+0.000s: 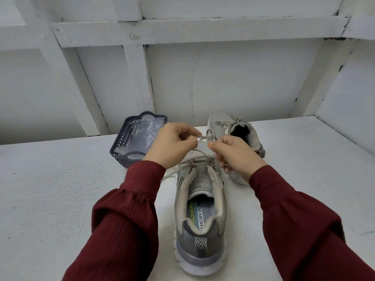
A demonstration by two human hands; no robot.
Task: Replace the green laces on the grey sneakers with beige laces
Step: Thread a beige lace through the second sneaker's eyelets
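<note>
A grey sneaker (200, 216) stands in front of me on the white table, heel toward me, with a beige lace (199, 159) threaded through its eyelets. My left hand (172, 147) pinches one strand of that lace above the tongue. My right hand (235, 157) pinches the other strand, and a lace loop (209, 134) rises between the two hands. The second grey sneaker (243, 134) stands behind my right hand, laced in beige with a tied bow (235, 121). No green lace shows.
A dark blue plastic basket (123, 151) with crumpled clear plastic (146, 130) inside sits at the back left of the table (50, 189). A white panelled wall (223, 78) closes off the far edge.
</note>
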